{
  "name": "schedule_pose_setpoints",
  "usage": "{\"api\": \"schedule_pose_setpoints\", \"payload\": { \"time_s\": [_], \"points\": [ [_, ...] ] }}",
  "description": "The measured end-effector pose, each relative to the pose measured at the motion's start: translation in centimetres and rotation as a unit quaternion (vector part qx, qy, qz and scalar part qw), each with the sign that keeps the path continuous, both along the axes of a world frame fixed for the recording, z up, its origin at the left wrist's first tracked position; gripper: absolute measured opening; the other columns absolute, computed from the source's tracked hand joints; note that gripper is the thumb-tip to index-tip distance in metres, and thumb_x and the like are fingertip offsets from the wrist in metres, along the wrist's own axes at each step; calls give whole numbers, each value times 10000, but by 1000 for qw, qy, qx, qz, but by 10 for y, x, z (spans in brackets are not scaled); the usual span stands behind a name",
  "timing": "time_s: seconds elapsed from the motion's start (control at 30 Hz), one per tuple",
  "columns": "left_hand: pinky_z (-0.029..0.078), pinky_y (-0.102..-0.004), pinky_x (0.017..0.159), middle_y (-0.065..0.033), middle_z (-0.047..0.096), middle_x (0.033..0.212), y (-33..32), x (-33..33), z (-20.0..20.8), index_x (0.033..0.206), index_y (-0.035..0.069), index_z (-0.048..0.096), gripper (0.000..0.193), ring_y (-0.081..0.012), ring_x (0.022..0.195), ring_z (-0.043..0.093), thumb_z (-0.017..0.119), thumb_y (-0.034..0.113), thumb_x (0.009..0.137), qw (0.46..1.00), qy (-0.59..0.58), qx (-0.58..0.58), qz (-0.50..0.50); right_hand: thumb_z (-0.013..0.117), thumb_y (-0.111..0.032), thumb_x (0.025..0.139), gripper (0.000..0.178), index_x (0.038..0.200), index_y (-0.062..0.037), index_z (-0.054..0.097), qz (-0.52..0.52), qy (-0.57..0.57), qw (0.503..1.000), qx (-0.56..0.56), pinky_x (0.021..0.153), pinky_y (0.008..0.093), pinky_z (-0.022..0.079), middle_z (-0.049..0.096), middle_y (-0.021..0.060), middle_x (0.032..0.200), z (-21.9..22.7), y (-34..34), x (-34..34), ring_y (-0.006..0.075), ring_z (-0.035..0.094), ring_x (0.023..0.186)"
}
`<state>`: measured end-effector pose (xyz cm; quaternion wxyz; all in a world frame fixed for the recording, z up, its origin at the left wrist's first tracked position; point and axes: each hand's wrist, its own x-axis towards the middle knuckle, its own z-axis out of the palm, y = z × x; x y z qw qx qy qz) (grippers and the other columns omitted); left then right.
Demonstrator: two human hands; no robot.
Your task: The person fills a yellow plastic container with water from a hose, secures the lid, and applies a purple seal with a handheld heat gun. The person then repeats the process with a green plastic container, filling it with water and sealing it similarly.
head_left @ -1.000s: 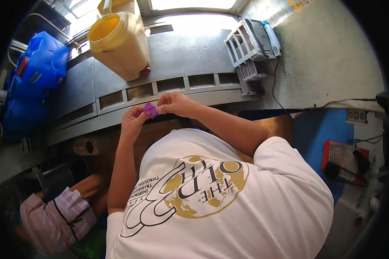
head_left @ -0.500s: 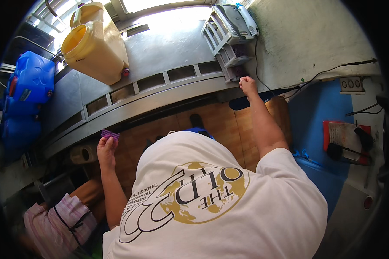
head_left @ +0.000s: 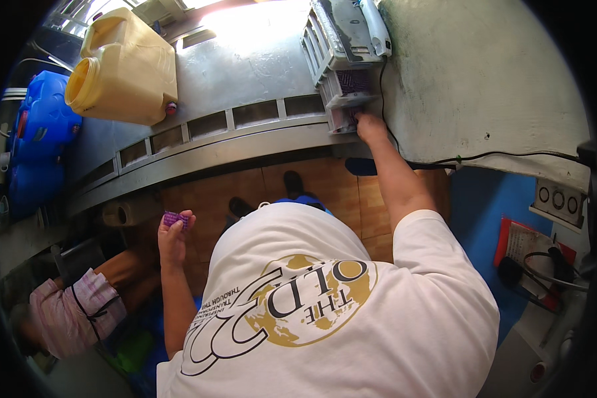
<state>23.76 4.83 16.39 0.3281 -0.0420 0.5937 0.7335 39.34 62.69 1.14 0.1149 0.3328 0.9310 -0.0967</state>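
Note:
My left hand [head_left: 172, 242], low on the left in front of the metal counter, is closed on a small purple patterned piece [head_left: 175, 219], thin and flat-looking, pinched between thumb and fingers. At the counter's right end, my right hand [head_left: 371, 128] reaches to a clear plastic bin [head_left: 341, 121], touching it or its contents. Its fingertips are partly hidden there, so I cannot tell whether they grip anything. Purple patterned pieces [head_left: 353, 81] show in the bin above, below a grey slatted rack [head_left: 318, 46].
A yellowish jug [head_left: 136, 79] lies tilted on the metal counter [head_left: 239, 69]; blue containers [head_left: 46, 119] stand left. A white and blue handheld device [head_left: 376, 30] lies on the rack, its black cable [head_left: 393, 126] hanging near my right arm. Another person's striped garment [head_left: 79, 315] is lower left.
My right hand has moved slightly up and left, from in front of the bins to the lower one. My left hand still holds the purple piece, now turned. The view has shifted.

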Motion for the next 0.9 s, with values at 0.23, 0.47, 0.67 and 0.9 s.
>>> {"api": "schedule_pose_setpoints", "payload": {
  "time_s": [0.23, 0.47, 0.67, 0.9],
  "points": [
    [518, -378, 976, -151, 661, 1122, 16, 16, 16, 1073, 28, 576, 232, -262, 1060, 651, 650, 66, 856, 1000, 2, 1, 6, 441, -152, 914, 303, 1016, -80, 718, 15, -28, 999, -18, 867, 477, 537, 684, 176, 1093, -7, 11, -3, 366, 668, 1011],
    [494, -378, 998, -117, 664, 1102, 23, 11, 8, 1079, 33, 591, 243, -246, 1082, 639, 664, 74, 851, 1000, 20, -18, 8, 468, -128, 885, 268, 926, -54, 722, 16, 52, 999, -7, 797, 486, 549, 695, 208, 972, 1, 13, 2, 393, 683, 908],
    [486, -381, 1006, -126, 671, 1135, 23, 4, -7, 1087, 49, 598, 244, -248, 1084, 641, 665, 68, 853, 1000, 11, -8, -5, 503, -113, 884, 208, 902, -50, 701, 35, 127, 990, 55, 746, 471, 556, 694, 192, 902, 36, 10, -4, 381, 688, 819],
    [515, -384, 965, -134, 696, 1055, 13, -7, -28, 1045, 45, 594, 189, -251, 1020, 668, 650, 68, 866, 999, 33, 2, 1, 679, -161, 861, 114, 943, -81, 684, 9, 228, 971, 66, 731, 417, 553, 706, 127, 888, 194, -15, -27, 322, 695, 823]
  ]
}}
